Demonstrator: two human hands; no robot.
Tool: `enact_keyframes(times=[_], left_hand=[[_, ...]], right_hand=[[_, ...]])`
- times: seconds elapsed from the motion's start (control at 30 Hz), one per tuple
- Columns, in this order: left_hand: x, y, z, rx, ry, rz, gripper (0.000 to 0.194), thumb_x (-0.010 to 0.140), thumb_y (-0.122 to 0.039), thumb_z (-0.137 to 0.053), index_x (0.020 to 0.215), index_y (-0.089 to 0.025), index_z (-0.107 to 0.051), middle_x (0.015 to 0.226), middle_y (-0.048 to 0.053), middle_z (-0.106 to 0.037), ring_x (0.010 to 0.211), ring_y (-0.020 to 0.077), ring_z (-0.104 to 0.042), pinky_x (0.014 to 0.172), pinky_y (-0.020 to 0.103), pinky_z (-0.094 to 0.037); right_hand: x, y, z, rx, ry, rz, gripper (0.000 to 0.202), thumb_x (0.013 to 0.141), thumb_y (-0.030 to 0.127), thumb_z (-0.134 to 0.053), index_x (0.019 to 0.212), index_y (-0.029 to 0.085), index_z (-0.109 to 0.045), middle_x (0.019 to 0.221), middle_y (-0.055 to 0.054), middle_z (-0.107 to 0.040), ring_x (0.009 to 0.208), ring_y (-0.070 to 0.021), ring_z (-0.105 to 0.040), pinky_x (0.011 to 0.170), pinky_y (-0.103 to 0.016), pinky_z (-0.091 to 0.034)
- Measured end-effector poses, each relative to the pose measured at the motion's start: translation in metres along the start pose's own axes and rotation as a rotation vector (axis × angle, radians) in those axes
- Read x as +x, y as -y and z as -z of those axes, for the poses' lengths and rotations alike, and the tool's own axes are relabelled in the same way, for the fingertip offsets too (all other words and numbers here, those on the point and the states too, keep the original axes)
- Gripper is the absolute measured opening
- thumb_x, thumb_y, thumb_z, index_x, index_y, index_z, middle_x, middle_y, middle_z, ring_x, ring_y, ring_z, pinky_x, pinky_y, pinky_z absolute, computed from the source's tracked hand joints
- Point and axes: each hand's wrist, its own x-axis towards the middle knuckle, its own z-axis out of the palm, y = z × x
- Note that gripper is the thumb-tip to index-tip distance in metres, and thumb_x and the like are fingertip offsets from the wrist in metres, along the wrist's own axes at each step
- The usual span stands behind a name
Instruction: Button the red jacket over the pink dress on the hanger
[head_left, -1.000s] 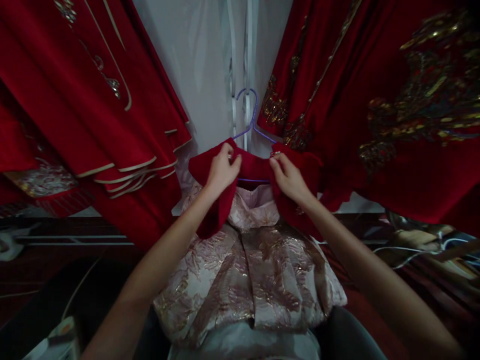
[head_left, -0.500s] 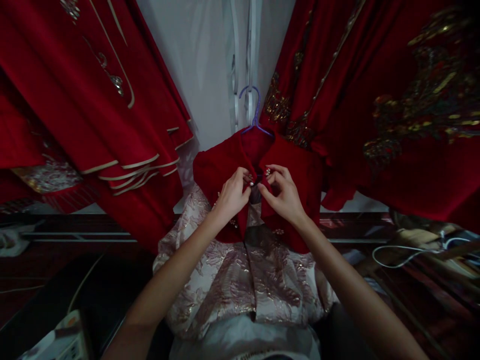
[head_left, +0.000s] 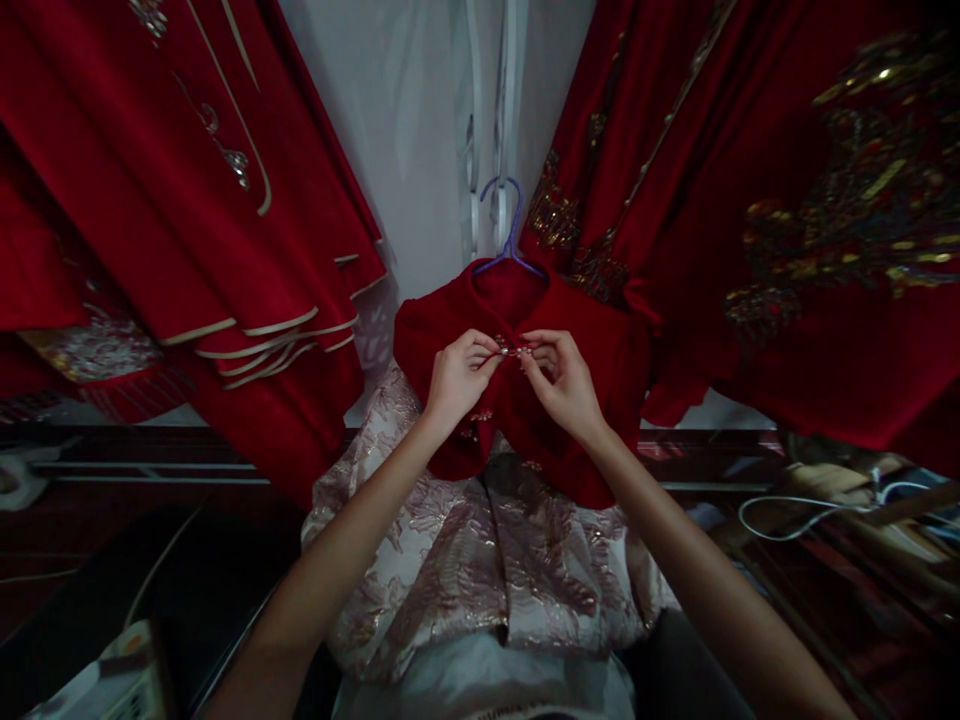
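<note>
A short red jacket with a stand-up collar hangs on a purple wire hanger. At its front opening my left hand pinches one half of a beaded frog button. My right hand pinches the other half, and the two sets of fingertips almost meet just below the collar. Whether the halves are hooked together is too small to tell. More beaded frog buttons sit lower on the jacket front. A pale brocade garment with a metallic pattern hangs beneath it, over my lap.
Red garments with cream-edged hems hang at the left. Red garments with gold sequins hang at the right. Behind is a pale wall. A power strip lies at lower left, and a white cable loops at right.
My hands have drawn the two front edges of the red jacket together. The gap below the collar has closed, and the fingertips are nearer each other.
</note>
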Motion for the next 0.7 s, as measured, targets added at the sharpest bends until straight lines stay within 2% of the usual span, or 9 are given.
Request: enact_keyframes(times=[0.23, 0.4, 0.53, 0.7], left_hand=[[0.002, -0.002, -0.001, 0.168, 0.084, -0.045, 0.011, 0.077, -0.009, -0.058, 0.085, -0.017, -0.059, 0.08, 0.003, -0.07, 0.074, 0.0126, -0.068, 0.068, 0.023, -0.056], [0.003, -0.01, 0.002, 0.283, 0.146, -0.127, 0.012, 0.079, -0.009, -0.055, 0.085, -0.018, -0.06, 0.082, 0.002, -0.07, 0.077, 0.0132, -0.068, 0.071, 0.024, -0.055], [0.002, -0.017, 0.005, 0.303, 0.204, -0.173, 0.013, 0.078, -0.01, -0.055, 0.087, -0.019, -0.059, 0.08, 0.001, -0.069, 0.074, 0.0118, -0.067, 0.068, 0.022, -0.054], [0.003, -0.023, 0.005, 0.246, 0.247, -0.182, 0.007, 0.079, -0.02, -0.057, 0.085, -0.016, -0.059, 0.078, 0.001, -0.067, 0.067, 0.0099, -0.064, 0.062, 0.02, -0.054]], right_hand=[[0.007, -0.001, 0.004, -0.047, 0.097, 0.046, 0.016, 0.089, 0.028, -0.054, 0.103, 0.021, -0.055, 0.106, -0.006, -0.049, 0.083, -0.014, -0.06, 0.077, -0.032, -0.056], [0.01, 0.002, 0.009, -0.1, 0.096, 0.065, 0.016, 0.09, 0.03, -0.053, 0.104, 0.021, -0.057, 0.107, -0.007, -0.047, 0.083, -0.0136, -0.06, 0.078, -0.033, -0.057], [0.01, 0.002, 0.012, -0.104, 0.102, 0.059, 0.019, 0.089, 0.028, -0.053, 0.106, 0.021, -0.059, 0.11, -0.007, -0.042, 0.087, -0.0138, -0.06, 0.082, -0.033, -0.057], [0.009, 0.002, 0.014, -0.145, 0.083, 0.052, 0.02, 0.089, 0.03, -0.054, 0.106, 0.022, -0.062, 0.107, -0.008, -0.045, 0.095, -0.0166, -0.058, 0.086, -0.034, -0.056]])
